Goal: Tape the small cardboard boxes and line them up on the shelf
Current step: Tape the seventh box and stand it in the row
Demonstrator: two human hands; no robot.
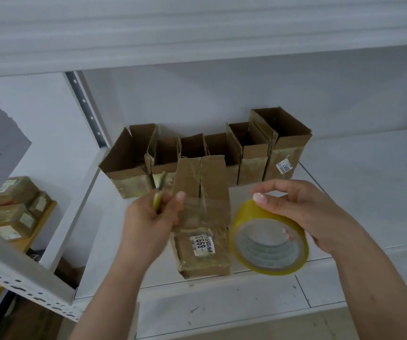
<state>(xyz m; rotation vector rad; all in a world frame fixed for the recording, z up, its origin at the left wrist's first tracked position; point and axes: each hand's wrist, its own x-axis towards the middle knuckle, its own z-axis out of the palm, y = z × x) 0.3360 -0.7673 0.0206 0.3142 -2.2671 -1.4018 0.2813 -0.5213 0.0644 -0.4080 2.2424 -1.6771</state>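
A small cardboard box [203, 258] with a white "8993" label lies on the white shelf [344, 192], its two end flaps standing up. A clear strip of tape stretches from the yellow tape roll [268, 244] across the flaps. My right hand [303, 212] grips the roll just right of the box. My left hand [153, 217] pinches a thin yellow-green tool, blurred, at the box's left side, thumb near the tape. Several open cardboard boxes [204, 153] stand in a row at the back of the shelf.
The shelf above hangs low over the row. A perforated metal upright [87, 109] stands at the left. Taped parcels [13, 209] lie on a wooden surface further left. A shelf frame edge [25, 280] juts out at lower left.
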